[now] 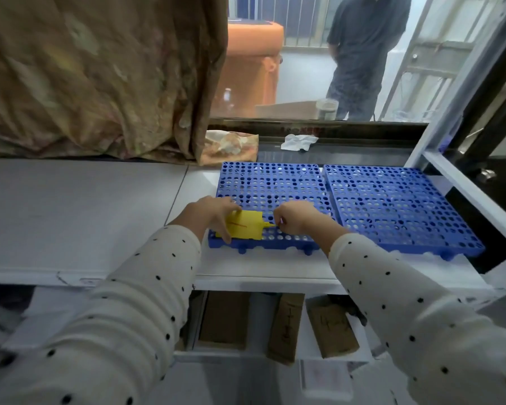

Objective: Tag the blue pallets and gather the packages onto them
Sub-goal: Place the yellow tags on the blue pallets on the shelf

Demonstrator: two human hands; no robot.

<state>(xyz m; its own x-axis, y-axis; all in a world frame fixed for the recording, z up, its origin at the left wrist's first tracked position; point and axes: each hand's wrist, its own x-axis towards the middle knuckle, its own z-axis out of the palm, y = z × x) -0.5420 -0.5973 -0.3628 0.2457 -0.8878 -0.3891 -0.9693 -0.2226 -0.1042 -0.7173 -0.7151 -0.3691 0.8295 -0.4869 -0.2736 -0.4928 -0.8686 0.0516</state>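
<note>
Head view is showing two blue pallets sitting side by side, edges touching, on a white bench (70, 217). Each pallet is a square plastic grid pierced with rows of round holes and standing on short round feet; the left pallet (275, 185) is lying in front of the person, the right pallet (398, 206) is lying toward the bench's right end. A yellow tag (244, 228), flat and roughly square with a red stroke across it and a narrow strip sticking out of its right side, is resting on the near left corner of the left pallet. The left hand (214, 214) is lying on the tag's left part, its fingers pressing down with the thumb along the near edge. The right hand (295, 219) is curling its fingers tight, pinching the strip's tip just beside the tag. Both sleeves are white with black dots. Below the bench edge, three brown packages (287, 325) with dark handwriting are lying in an open drawer (246, 356), well apart from the pallets. Behind the pallets a brown curtain (100, 77) is hanging, and another person (362, 48) is standing beyond the window.
</note>
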